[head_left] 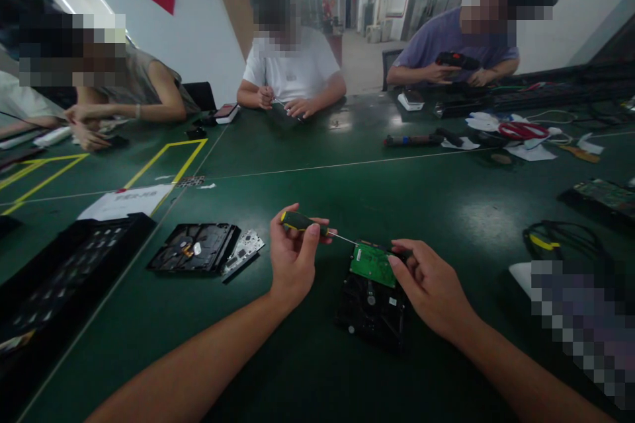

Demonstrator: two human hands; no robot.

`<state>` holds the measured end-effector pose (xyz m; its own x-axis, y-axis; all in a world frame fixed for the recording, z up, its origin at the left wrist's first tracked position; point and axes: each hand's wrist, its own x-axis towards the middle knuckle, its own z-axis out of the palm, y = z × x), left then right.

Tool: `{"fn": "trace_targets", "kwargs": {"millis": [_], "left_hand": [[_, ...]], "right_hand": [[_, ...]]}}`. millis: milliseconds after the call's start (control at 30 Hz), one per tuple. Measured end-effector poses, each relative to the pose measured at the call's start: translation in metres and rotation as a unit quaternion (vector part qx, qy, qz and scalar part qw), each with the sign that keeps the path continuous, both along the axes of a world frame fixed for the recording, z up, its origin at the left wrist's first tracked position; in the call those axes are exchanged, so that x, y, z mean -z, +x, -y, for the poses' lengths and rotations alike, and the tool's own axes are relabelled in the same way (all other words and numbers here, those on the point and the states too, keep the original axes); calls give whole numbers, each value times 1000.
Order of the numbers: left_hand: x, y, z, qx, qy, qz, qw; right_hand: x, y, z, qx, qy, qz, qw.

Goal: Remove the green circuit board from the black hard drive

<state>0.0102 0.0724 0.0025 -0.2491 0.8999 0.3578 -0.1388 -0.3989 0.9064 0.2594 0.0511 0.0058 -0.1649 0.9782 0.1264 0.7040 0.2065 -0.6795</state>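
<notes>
My left hand (294,256) is wrapped round the dark green and yellow handle of a screwdriver (300,221). Its thin shaft slants right, and the tip meets the upper left edge of a green circuit board (371,263). That board lies on the far end of a black hard drive (372,310), which rests on the table in front of me. At the right side of the drive, my right hand (427,281) grips its far right edge, thumb on the board and fingers curled behind. To the left lie another hard drive (196,248) and a loose circuit board (244,254).
A long black tray (74,277) with small parts stands at the left, by a paper sheet (126,201). A black cable (565,241) lies at the right. Across the green table (278,175) several people work; one holds a power drill (457,60).
</notes>
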Motion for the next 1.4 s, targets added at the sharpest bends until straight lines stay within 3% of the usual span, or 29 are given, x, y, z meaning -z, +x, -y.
{"fn": "trace_targets", "kwargs": {"millis": [233, 433, 767, 967, 1167, 1400], "left_hand": [[5, -15, -14, 10, 96, -67, 993], [8, -4, -37, -1, 126, -85, 988], [10, -9, -27, -21, 63, -82, 994], [11, -9, -27, -30, 70, -104, 992], [7, -13, -27, -36, 88, -122, 988], [8, -13, -27, -32, 99, -127, 986]], "right_hand": [[-1, -4, 0, 6, 9, 6, 1000], [-4, -5, -2, -7, 6, 16, 1000], [-8, 9, 1, -121, -9, 29, 992], [-4, 11, 6, -195, 21, 114, 974], [-3, 11, 16, -227, -24, 127, 965], [0, 7, 19, -233, -26, 144, 961]]}}
